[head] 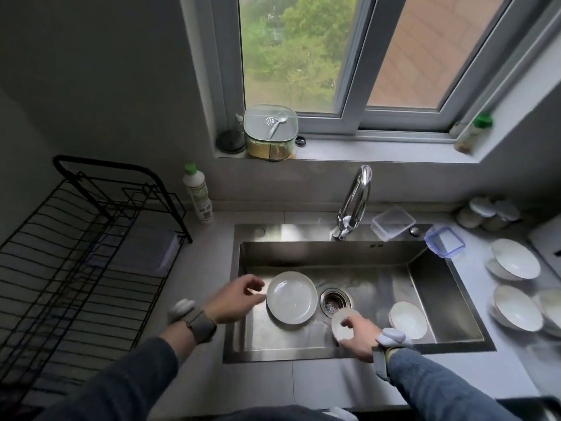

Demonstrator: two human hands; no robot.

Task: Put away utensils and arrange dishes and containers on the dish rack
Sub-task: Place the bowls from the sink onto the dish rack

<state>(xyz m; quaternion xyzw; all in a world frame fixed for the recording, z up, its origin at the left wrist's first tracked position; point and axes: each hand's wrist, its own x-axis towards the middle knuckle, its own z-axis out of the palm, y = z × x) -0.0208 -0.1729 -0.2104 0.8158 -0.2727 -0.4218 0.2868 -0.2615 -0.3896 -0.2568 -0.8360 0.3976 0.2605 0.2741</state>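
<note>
A white plate (291,297) lies flat in the steel sink (334,253), left of the drain (334,300). My left hand (235,299) hovers at the plate's left rim, fingers apart, holding nothing. My right hand (358,332) grips a small white dish (341,325) just below the drain. Another white bowl (407,319) rests tilted in the sink to the right. The black wire dish rack (76,253) stands empty on the counter at the left.
Several white bowls (516,262) sit on the counter right of the sink. A clear container (393,223) and a blue-rimmed lid (444,241) lie behind the sink by the faucet (353,202). A soap bottle (197,192) stands beside the rack.
</note>
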